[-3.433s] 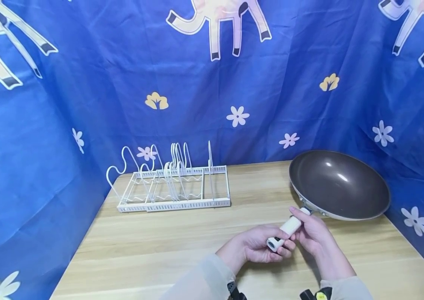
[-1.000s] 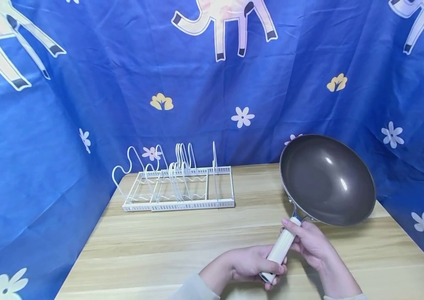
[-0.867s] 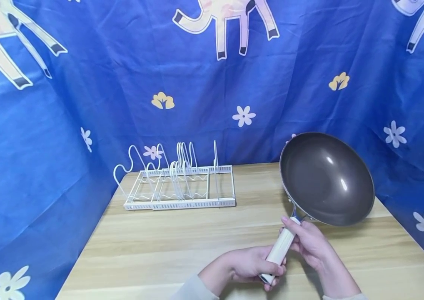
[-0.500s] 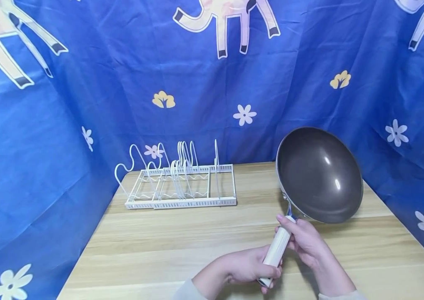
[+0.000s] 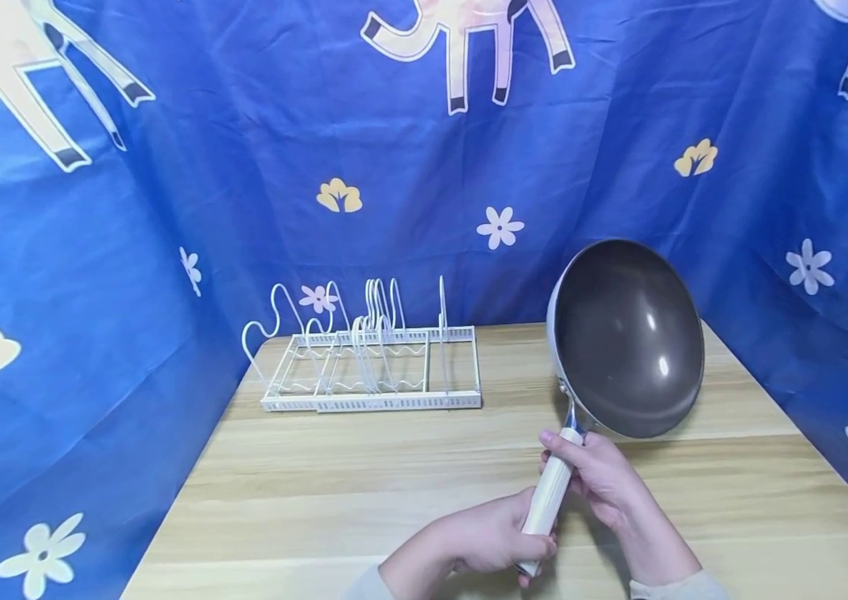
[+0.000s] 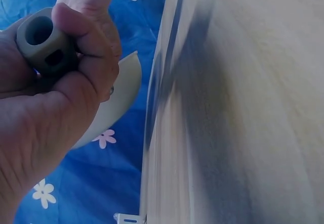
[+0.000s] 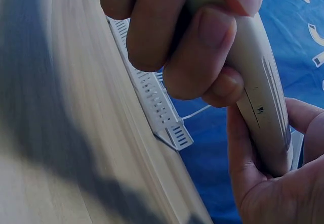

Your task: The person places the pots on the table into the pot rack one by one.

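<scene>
A wok (image 5: 626, 342) with a dark inside and pale outside is tilted up on its side at the right of the head view, its inside turned toward me. Both hands grip its white handle (image 5: 550, 492). My right hand (image 5: 604, 479) holds the end near the pan, thumb along the top. Around the handle's free end curls my left hand (image 5: 495, 533). In the left wrist view the hollow handle end (image 6: 40, 32) sticks out of the left fist, with the pan's pale outside (image 6: 114, 107) beyond.
A white wire rack (image 5: 394, 403) with upright looped dividers stands at the back left of the wooden table (image 5: 334, 475). Behind and at both sides hangs a blue patterned cloth (image 5: 409, 167). Wood surface lies between rack and wok.
Both hands have swung the wok left and tilted it up more steeply, its rim now higher. The handle has turned more upright in view. The grip stays the same; the camera view has shifted slightly.
</scene>
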Demonstrator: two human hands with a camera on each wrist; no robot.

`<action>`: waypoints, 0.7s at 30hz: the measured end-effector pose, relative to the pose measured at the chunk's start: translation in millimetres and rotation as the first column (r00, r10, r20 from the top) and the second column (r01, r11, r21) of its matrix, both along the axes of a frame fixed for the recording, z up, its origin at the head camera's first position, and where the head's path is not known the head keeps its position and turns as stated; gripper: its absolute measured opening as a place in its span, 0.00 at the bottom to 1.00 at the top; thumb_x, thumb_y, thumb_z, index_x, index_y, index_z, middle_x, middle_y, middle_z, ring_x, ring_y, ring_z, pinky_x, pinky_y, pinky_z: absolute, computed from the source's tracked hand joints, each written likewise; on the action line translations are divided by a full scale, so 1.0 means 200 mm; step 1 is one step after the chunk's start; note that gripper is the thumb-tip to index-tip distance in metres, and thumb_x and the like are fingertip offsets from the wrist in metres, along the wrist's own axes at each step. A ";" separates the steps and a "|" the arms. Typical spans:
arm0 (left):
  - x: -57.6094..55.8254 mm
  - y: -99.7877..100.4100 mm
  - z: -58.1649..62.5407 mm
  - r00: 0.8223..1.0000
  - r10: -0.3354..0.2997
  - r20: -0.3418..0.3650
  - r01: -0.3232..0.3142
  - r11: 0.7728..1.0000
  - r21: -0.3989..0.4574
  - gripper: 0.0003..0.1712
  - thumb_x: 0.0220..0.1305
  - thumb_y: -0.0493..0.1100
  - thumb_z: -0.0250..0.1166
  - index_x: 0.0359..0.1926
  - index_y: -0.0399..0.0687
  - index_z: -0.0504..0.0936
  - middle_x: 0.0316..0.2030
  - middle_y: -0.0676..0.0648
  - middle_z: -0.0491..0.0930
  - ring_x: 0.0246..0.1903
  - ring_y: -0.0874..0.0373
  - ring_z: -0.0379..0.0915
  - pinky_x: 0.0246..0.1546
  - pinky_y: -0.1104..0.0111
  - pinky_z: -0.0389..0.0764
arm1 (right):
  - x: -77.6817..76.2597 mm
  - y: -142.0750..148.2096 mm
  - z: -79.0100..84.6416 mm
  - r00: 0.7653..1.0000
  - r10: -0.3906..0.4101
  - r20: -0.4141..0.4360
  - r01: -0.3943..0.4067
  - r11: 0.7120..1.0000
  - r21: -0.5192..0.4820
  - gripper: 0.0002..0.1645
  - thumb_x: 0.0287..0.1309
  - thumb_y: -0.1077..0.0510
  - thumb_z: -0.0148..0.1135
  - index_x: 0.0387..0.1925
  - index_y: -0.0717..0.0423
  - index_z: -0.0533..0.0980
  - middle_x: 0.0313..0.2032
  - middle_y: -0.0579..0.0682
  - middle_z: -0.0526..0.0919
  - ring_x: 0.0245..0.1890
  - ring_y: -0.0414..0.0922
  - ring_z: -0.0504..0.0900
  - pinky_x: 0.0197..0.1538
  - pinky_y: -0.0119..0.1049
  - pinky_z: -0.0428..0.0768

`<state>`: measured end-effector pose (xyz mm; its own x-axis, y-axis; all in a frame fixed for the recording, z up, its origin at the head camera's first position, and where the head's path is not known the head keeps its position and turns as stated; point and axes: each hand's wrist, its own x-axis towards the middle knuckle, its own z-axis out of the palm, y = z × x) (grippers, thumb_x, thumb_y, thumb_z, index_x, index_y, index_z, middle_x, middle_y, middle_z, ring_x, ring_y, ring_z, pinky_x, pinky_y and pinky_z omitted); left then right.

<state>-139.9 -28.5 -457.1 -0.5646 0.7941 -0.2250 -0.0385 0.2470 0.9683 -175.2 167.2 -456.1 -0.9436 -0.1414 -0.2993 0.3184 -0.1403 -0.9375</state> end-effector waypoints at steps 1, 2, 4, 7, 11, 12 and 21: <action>0.00 0.00 0.00 1.000 0.003 -0.005 -0.003 1.000 -0.002 0.30 0.61 0.35 0.60 0.63 0.42 0.61 0.34 0.55 0.70 0.24 0.64 0.73 0.21 0.69 0.82 | 0.00 0.00 0.00 1.000 0.007 -0.001 -0.007 1.000 -0.003 0.20 0.65 0.51 0.65 0.44 0.64 0.73 0.29 0.44 0.84 0.31 0.39 0.85 0.42 0.32 0.86; 0.01 -0.01 0.00 1.000 0.010 -0.014 -0.010 1.000 -0.006 0.30 0.61 0.35 0.60 0.63 0.41 0.61 0.34 0.55 0.70 0.23 0.65 0.72 0.21 0.69 0.82 | 0.00 -0.01 0.00 1.000 0.011 0.000 -0.011 1.000 -0.008 0.19 0.65 0.51 0.65 0.43 0.63 0.73 0.28 0.43 0.84 0.31 0.39 0.85 0.42 0.33 0.86; 0.02 -0.02 0.01 1.000 0.012 -0.024 -0.013 1.000 -0.012 0.31 0.61 0.35 0.60 0.64 0.41 0.60 0.34 0.55 0.69 0.23 0.65 0.72 0.21 0.69 0.82 | 0.00 -0.02 0.00 1.000 0.017 0.000 -0.017 1.000 -0.014 0.20 0.65 0.50 0.65 0.43 0.64 0.73 0.27 0.43 0.84 0.30 0.39 0.85 0.42 0.33 0.87; 0.03 -0.03 0.01 0.998 0.028 -0.052 -0.030 0.999 -0.026 0.31 0.60 0.35 0.60 0.63 0.41 0.61 0.32 0.55 0.69 0.20 0.64 0.72 0.20 0.70 0.82 | -0.01 -0.04 0.01 1.000 0.017 0.008 -0.017 1.000 -0.023 0.20 0.65 0.50 0.65 0.42 0.64 0.73 0.26 0.43 0.84 0.29 0.38 0.85 0.41 0.33 0.87; 0.04 -0.03 0.02 0.991 0.061 -0.116 -0.067 0.996 -0.051 0.25 0.58 0.34 0.60 0.56 0.42 0.65 0.29 0.55 0.70 0.16 0.64 0.72 0.18 0.69 0.80 | -0.01 -0.06 0.03 1.000 0.017 0.009 -0.017 1.000 -0.023 0.18 0.65 0.51 0.65 0.41 0.62 0.73 0.25 0.43 0.84 0.29 0.39 0.86 0.41 0.33 0.87; 0.05 -0.04 0.02 0.989 0.069 -0.133 -0.078 0.995 -0.058 0.23 0.58 0.35 0.60 0.55 0.42 0.65 0.29 0.56 0.70 0.15 0.64 0.72 0.17 0.70 0.79 | -0.01 -0.06 0.03 1.000 0.022 0.002 -0.022 1.000 -0.022 0.17 0.65 0.51 0.65 0.41 0.61 0.73 0.25 0.43 0.84 0.29 0.39 0.85 0.41 0.33 0.87; 0.10 -0.07 0.03 0.965 0.161 -0.206 -0.180 0.981 -0.077 0.18 0.60 0.34 0.60 0.50 0.43 0.66 0.28 0.54 0.69 0.15 0.64 0.70 0.16 0.72 0.78 | -0.02 -0.11 0.05 0.995 0.085 -0.041 -0.086 0.996 -0.007 0.11 0.65 0.54 0.65 0.39 0.56 0.74 0.26 0.42 0.84 0.29 0.39 0.86 0.42 0.33 0.85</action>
